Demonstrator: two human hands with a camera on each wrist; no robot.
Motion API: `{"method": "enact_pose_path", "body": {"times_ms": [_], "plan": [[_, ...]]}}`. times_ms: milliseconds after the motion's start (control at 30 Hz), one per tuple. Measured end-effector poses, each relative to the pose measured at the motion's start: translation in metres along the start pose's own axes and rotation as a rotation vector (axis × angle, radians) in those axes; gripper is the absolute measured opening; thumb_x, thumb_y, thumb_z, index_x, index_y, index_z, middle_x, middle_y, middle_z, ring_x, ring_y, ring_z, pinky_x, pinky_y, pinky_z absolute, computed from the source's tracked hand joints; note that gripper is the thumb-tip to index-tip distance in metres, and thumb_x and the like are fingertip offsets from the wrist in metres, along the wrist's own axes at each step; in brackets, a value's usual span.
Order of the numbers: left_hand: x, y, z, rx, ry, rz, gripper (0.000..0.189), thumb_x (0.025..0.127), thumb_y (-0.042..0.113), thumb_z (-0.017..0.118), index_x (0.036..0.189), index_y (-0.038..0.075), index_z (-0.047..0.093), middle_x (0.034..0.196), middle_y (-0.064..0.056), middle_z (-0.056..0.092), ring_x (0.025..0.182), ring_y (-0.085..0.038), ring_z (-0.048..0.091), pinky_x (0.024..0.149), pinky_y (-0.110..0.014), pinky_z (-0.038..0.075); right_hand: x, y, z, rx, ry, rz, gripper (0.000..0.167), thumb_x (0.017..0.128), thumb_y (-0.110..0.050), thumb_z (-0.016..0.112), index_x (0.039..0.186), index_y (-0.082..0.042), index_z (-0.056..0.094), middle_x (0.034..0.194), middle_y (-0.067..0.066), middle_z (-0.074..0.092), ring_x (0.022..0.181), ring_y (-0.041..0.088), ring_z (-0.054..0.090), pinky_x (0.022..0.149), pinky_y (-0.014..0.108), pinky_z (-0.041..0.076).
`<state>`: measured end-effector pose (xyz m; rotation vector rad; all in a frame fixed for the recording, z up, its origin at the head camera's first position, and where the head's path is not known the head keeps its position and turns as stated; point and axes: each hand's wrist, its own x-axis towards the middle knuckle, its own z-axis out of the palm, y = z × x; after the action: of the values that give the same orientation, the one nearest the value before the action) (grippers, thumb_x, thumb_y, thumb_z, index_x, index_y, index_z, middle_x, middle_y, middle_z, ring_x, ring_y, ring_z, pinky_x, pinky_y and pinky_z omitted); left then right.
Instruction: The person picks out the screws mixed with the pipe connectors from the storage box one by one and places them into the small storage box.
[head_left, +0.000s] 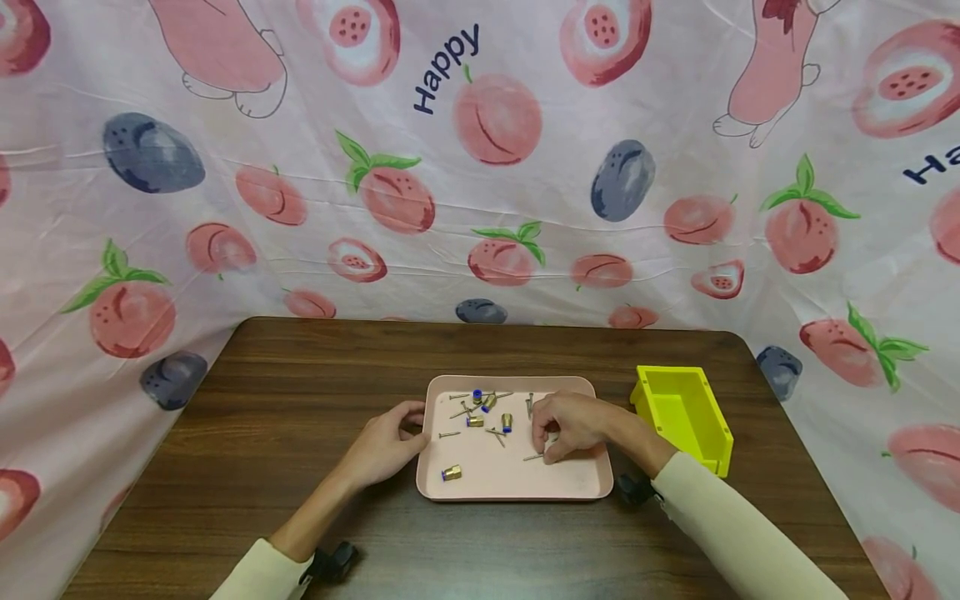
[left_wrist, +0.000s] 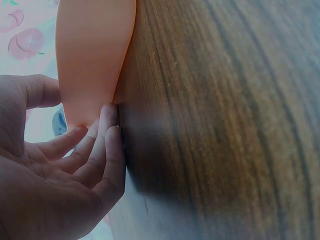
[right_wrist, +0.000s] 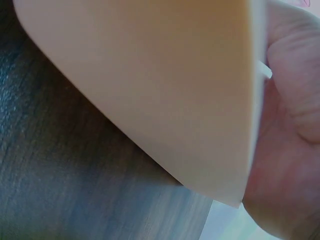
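Observation:
A shallow pink tray (head_left: pixel 517 483) lies on the table with several screws (head_left: pixel 448 434) and several brass fittings with blue ends (head_left: pixel 452 473) scattered in it. My left hand (head_left: pixel 386 443) holds the tray's left edge; in the left wrist view its thumb is at the rim of the pink wall (left_wrist: pixel 95 55) and its fingers lie against the outside. Over the tray's right half, my right hand (head_left: pixel 576 423) is curled with thumb and fingertips down, pinching at a screw (head_left: pixel 533 457). The tray's wall (right_wrist: pixel 150 90) hides those fingertips in the right wrist view.
A yellow open bin (head_left: pixel 684 408) stands right of the tray, beside the right forearm. The dark wooden table (head_left: pixel 322 358) has a fruit-patterned cloth (head_left: pixel 420 283) behind it and at both sides.

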<state>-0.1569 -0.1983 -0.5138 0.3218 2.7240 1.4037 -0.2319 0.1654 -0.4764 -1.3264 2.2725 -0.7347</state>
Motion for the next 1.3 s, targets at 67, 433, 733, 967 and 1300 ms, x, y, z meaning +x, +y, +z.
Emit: {"method": "enact_pose_path", "body": {"times_ms": [67,433,733,967,1300], "plan": [[0.000,-0.001,0.000,0.013,0.006,0.020,0.048,0.097,0.021,0.073,0.138,-0.003,0.067,0.118,-0.015,0.078,0.086,-0.020,0.073,0.079,-0.041,0.059,0.000,-0.001,-0.001,-0.006,-0.002,-0.001,0.019,0.081,-0.007,0.095,0.084,-0.015,0.078,0.087,-0.009,0.064,0.083,0.001,0.052,0.077,0.021,0.046],[0.003,-0.009,0.003,0.024,0.008,0.025,0.049,0.097,0.023,0.075,0.139,-0.002,0.067,0.117,-0.012,0.078,0.086,-0.018,0.073,0.078,-0.039,0.059,0.003,-0.001,-0.001,-0.007,-0.027,0.030,0.016,0.083,-0.005,0.090,0.082,-0.015,0.078,0.085,-0.009,0.063,0.079,0.001,0.052,0.072,0.020,0.043],[0.006,-0.021,0.007,0.048,0.014,0.024,0.049,0.097,0.026,0.076,0.140,0.001,0.068,0.119,-0.009,0.079,0.086,-0.013,0.072,0.077,-0.036,0.059,0.001,-0.007,-0.009,-0.027,-0.006,0.004,0.013,0.081,-0.005,0.084,0.081,-0.016,0.076,0.081,-0.010,0.063,0.080,0.000,0.053,0.073,0.019,0.044],[-0.003,0.010,0.000,0.024,-0.004,-0.031,0.050,0.097,0.020,0.073,0.140,-0.004,0.066,0.121,-0.015,0.078,0.089,-0.019,0.074,0.083,-0.042,0.059,-0.002,-0.008,-0.016,-0.057,0.024,0.015,0.013,0.082,-0.009,0.085,0.083,-0.017,0.076,0.077,-0.013,0.062,0.073,-0.001,0.052,0.067,0.020,0.042],[0.000,-0.005,0.005,0.026,0.004,-0.035,0.051,0.098,0.022,0.075,0.143,0.001,0.066,0.121,-0.009,0.079,0.088,-0.014,0.073,0.080,-0.038,0.059,-0.013,-0.016,-0.028,0.028,0.052,0.059,0.012,0.086,-0.009,0.085,0.087,-0.017,0.076,0.077,-0.016,0.062,0.072,0.002,0.056,0.065,0.022,0.047]]}}
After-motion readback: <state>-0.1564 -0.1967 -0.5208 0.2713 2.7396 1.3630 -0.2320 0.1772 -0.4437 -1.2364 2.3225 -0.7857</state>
